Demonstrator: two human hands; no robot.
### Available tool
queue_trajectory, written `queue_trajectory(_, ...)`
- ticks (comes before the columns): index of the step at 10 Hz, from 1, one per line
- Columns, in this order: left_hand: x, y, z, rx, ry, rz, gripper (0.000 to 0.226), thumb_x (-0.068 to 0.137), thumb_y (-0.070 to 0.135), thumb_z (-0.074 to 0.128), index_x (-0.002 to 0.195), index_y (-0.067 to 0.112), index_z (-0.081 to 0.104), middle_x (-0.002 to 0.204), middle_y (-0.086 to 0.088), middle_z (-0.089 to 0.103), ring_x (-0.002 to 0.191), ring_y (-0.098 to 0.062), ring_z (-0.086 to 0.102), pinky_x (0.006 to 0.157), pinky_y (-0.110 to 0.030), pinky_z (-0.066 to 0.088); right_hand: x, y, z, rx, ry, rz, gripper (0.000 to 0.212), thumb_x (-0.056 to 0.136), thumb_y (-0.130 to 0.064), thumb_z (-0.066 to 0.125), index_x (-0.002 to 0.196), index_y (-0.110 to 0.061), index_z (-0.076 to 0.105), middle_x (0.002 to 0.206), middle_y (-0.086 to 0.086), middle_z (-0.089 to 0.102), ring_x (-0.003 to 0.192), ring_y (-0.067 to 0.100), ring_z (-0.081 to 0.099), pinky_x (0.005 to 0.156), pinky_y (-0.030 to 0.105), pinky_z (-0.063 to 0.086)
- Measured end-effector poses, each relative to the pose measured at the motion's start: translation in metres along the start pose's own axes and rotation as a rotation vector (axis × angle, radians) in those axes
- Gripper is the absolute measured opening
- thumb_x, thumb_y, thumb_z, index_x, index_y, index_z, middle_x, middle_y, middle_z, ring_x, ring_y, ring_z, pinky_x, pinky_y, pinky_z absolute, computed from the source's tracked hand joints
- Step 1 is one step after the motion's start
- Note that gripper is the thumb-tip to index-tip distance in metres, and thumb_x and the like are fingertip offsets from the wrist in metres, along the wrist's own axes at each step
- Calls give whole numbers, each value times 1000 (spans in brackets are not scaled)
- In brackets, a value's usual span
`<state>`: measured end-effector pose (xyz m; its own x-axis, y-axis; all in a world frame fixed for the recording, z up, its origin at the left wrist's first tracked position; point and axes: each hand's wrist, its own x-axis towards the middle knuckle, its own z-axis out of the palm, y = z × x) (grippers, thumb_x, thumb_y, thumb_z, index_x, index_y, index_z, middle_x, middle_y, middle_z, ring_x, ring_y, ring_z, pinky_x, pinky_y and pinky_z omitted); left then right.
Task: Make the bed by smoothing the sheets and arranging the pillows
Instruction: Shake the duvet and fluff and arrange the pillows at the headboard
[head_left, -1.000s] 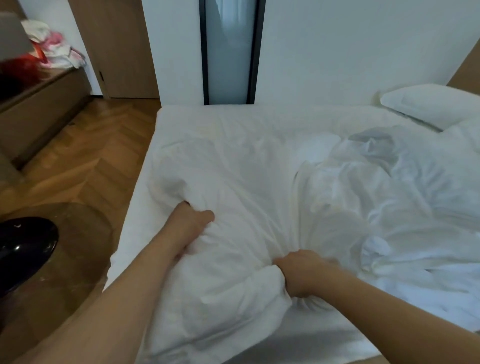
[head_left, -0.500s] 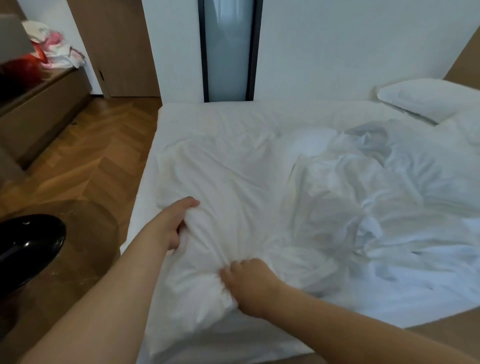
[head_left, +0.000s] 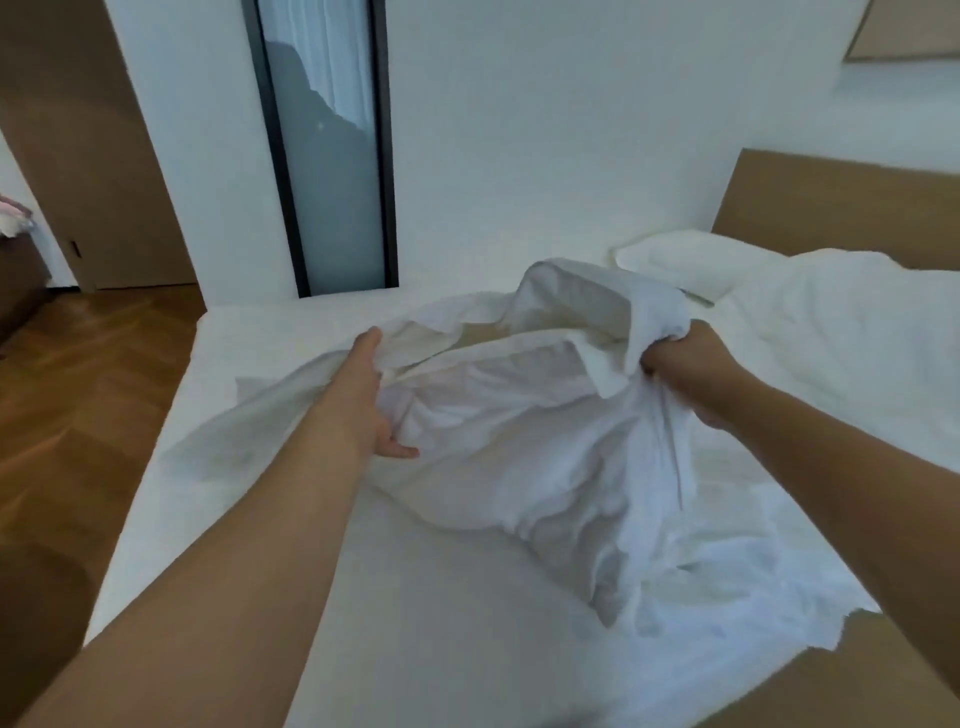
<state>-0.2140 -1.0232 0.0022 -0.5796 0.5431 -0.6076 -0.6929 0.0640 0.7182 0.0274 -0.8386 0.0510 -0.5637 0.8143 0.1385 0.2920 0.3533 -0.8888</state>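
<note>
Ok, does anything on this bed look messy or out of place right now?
Yes. The white duvet is bunched and lifted off the mattress, gripped by the right hand, the left hand against its edge. The pillow by the headboard lies crooked, partly under bedding.

Left arm: we see a bare forearm, unsleeved as far as the lower frame edge.
Right arm: likewise bare and unsleeved.
Left hand (head_left: 370, 400): ungloved.
Right hand (head_left: 685, 364): ungloved.
Wrists: we note bare skin only.
</note>
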Motion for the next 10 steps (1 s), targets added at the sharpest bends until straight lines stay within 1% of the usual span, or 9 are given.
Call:
queue_trajectory(1,51,25,34,-36,48,45,56,71,62,64,109,21,60,110,-4,64,105,-29,59,92,-54,46,43,6,-2,-70,-55,-47,19,59,-23,56,74,-15,63,71,0,63,66,13,54,60,29,44)
queue_trajectory(2,97,50,52,1,247,144,30,80,28,60,107,14,55,103,-6,61,74,-22,58,65,-35,50,82,9,-5,-229,-197,-101,30,61,-21,55,81,-4,69,80,9,71,78,20,65,71,37,52)
queue_trajectory(4,-6,185,197,-136,402,255,43,94,15,49,136,4,46,72,2,35,59,-13,38,77,-32,42,174,-96,-127,-574,-335,31,21,77,-7,65,97,-4,71,97,11,71,95,28,66,83,41,52)
queue_trajectory(5,-80,270,273,-181,272,238,40,95,16,48,133,4,49,73,2,41,59,-13,43,66,-31,45,200,-196,-207,-873,-838,374,37,81,-14,72,116,-15,63,115,4,65,106,23,59,89,30,51)
queue_trajectory(6,-169,332,362,-137,264,295,24,91,12,49,114,8,56,78,-1,49,66,-15,48,52,-26,40,219,-332,-296,-866,-791,549,58,86,-19,63,139,-31,45,144,-1,45,133,21,41,110,35,34)
queue_trajectory(7,-237,359,422,-164,169,171,11,91,9,48,83,16,48,71,-1,44,54,-15,43,45,-25,38,183,-413,-343,-401,-726,572,92,68,-43,75,149,-35,30,151,-9,35,141,15,30,113,31,23)
queue_trajectory(8,-283,377,468,-85,25,151,21,90,6,46,73,17,41,65,-1,38,50,-15,38,46,-25,34,151,-455,-335,-419,-635,438,131,62,-74,70,154,-22,-6,155,-10,18,145,16,19,113,27,22)
queue_trajectory(9,-314,385,503,-43,-43,127,17,88,1,41,79,15,48,64,-2,39,50,-15,37,48,-23,31,136,-441,-310,-667,-284,337,135,59,-74,68,152,-10,-5,155,10,24,139,29,33,111,41,33)
queue_trajectory(10,-312,387,519,118,-62,183,38,77,-2,49,113,6,59,73,-6,48,55,-20,47,50,-22,41,156,-410,-317,-825,-51,287,65,83,-26,58,138,-2,32,131,14,50,116,32,53,95,38,44)
